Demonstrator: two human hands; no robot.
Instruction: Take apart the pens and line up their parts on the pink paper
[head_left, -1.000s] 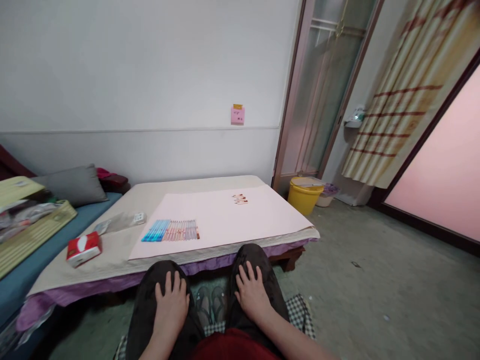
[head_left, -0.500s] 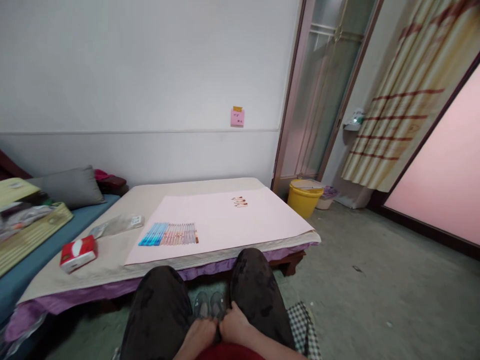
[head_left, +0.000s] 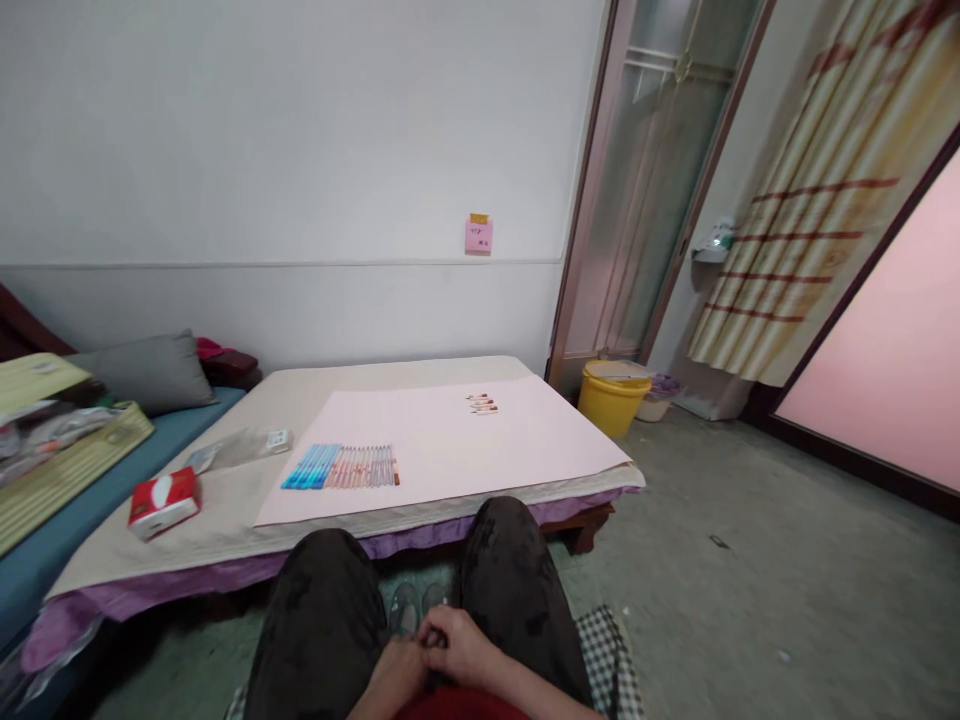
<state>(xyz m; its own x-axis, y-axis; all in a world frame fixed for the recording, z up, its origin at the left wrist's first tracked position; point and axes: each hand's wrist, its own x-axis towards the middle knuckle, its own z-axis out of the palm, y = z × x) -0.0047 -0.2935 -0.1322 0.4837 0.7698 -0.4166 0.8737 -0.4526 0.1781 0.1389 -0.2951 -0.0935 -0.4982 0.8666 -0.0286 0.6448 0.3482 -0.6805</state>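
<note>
Fingers curled in on left hand and right hand, touching low between the thighs, can't tell if around anything, best rest both loosely, well apart from the row of pens ahead on the pink sheet.

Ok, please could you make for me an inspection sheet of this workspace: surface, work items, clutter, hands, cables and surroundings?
Surface: pink sheet lies on the bed.
Work items: side-by-side row of blue pens and brownish pens on the sheet; small separate group of pens farther back, to the right.
Clutter: red tissue pack, clear plastic bag and small white item, left of the sheet.
Hands: left hand and right hand meet; anything between them is unclear.
Cables: nothing seen.
Surroundings: pink note on the wall; yellow bucket on the floor; curtain at right.
</note>
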